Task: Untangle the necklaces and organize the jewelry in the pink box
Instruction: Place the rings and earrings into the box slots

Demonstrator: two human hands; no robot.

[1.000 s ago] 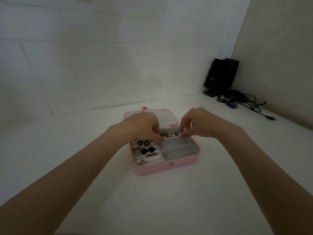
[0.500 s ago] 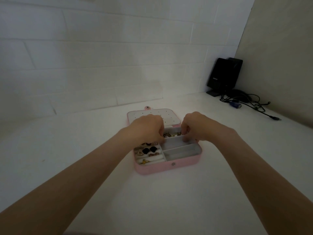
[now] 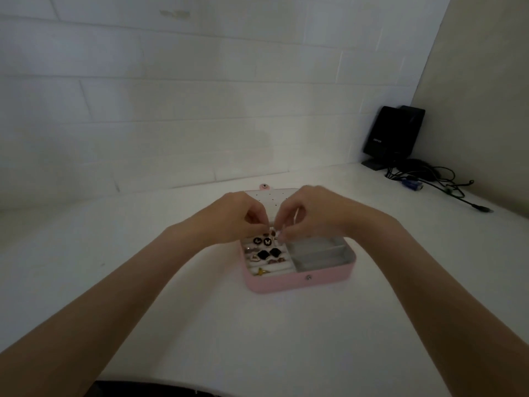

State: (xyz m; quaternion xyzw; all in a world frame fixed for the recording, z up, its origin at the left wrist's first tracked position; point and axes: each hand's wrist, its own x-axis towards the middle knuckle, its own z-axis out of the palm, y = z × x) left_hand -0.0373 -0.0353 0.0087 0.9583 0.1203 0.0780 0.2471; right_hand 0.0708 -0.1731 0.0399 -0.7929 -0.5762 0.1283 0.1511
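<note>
Head view: pink box (image 3: 300, 282) sits open on the table (image 3: 143, 282), rings (image 3: 267, 253) in its left side. Above it, left hand (image 3: 232, 219) and right hand (image 3: 317, 216) pinch something tiny, maybe a necklace; too small to tell. Pulling hard could tighten the knot or snap it.

A single wide-angle view looks from the person's head, forward and down along both forearms. It faces the white counter (image 3: 114, 253) and the brick wall (image 3: 200, 110) behind it, taken from close range.
</note>
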